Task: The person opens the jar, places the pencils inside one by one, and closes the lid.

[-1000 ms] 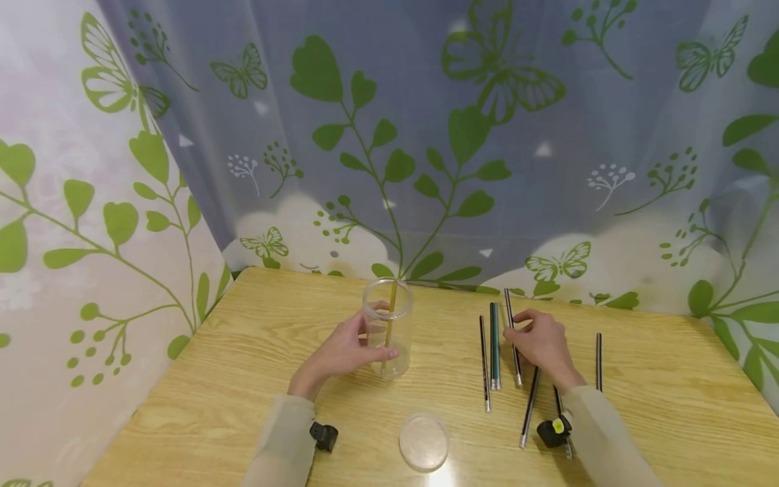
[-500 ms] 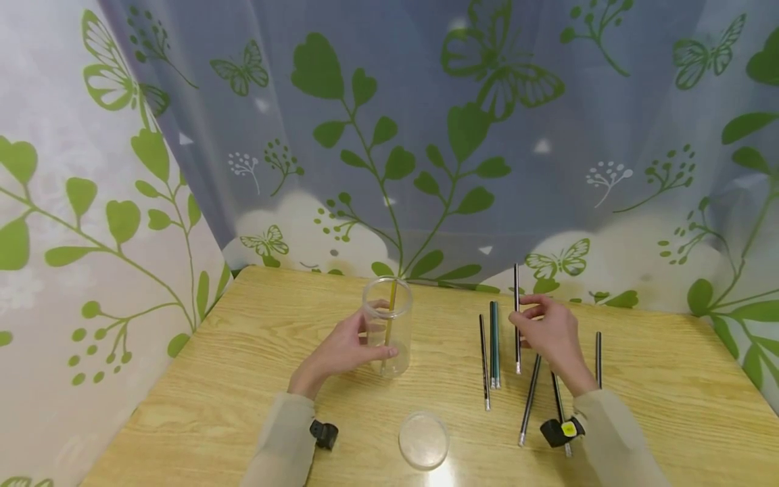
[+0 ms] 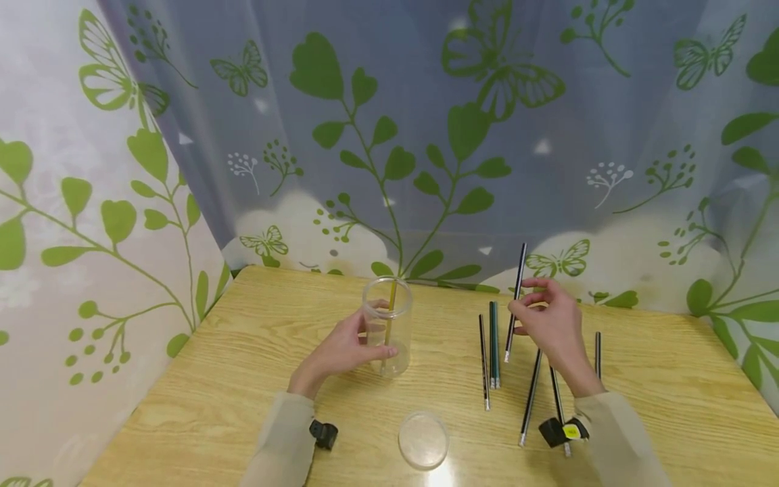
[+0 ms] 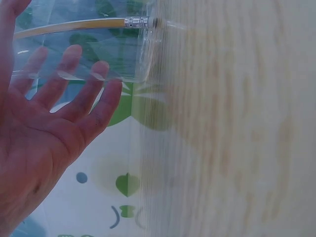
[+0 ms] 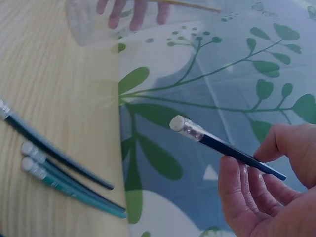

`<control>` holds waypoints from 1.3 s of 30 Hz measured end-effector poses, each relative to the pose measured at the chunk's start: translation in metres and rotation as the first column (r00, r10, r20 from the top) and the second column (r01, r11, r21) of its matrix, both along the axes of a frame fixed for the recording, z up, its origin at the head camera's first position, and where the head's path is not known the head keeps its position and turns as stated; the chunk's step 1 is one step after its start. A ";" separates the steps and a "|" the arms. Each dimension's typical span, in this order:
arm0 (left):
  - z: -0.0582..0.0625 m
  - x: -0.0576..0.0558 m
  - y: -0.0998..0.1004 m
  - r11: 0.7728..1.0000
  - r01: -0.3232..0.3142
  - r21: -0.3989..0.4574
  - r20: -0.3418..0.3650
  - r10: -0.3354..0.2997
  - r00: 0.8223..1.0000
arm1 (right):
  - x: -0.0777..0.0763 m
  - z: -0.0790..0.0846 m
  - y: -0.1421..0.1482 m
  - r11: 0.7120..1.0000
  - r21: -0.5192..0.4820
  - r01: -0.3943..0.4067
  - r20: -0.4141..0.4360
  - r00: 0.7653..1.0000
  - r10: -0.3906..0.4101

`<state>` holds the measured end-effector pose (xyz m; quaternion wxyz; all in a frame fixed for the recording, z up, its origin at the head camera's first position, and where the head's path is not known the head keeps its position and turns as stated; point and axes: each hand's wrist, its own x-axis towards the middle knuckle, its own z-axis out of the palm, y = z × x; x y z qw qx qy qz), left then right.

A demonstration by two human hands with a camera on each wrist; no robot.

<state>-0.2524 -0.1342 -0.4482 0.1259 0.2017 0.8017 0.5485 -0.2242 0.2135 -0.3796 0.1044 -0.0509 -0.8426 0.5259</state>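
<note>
A clear plastic jar [image 3: 402, 338] stands on the table, and my left hand [image 3: 347, 348] grips it from the left with the thumb in front. Inside leans a yellow pencil [image 3: 390, 318]; its eraser end [image 4: 138, 22] is down at the jar's bottom in the left wrist view. My right hand [image 3: 550, 325] pinches a dark pencil [image 3: 520, 270] between thumb and fingers, above the table. That pencil tilts, with its white eraser [image 5: 177, 123] at the lower end. Left of it lie a black pencil [image 3: 484, 365] and two teal-green pencils [image 3: 495, 345].
A round clear lid [image 3: 424, 441] lies on the wooden table [image 3: 243, 325] in front of the jar. More dark pencils [image 3: 531, 399] lie under and beside the right forearm, one [image 3: 598, 355] farther right. A patterned curtain [image 3: 389, 223] hangs along the table's back edge.
My right hand has lifted the dark pencil off the table. The pencil's top now leans right and its eraser end has swung left. The left hand and jar have stayed put.
</note>
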 end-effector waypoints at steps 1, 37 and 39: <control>0.000 0.000 0.000 1.000 0.000 0.001 0.004 0.000 1.000 | 0.001 0.002 -0.001 1.000 -0.015 -0.001 -0.010 1.000 0.001; -0.001 -0.001 0.000 1.000 -0.009 -0.020 0.006 0.009 1.000 | -0.010 0.067 -0.053 0.948 -0.251 -0.195 -0.211 0.967 0.143; -0.001 -0.001 0.000 1.000 -0.008 -0.018 0.007 0.008 1.000 | -0.011 0.069 -0.057 0.943 -0.265 -0.199 -0.216 0.966 0.143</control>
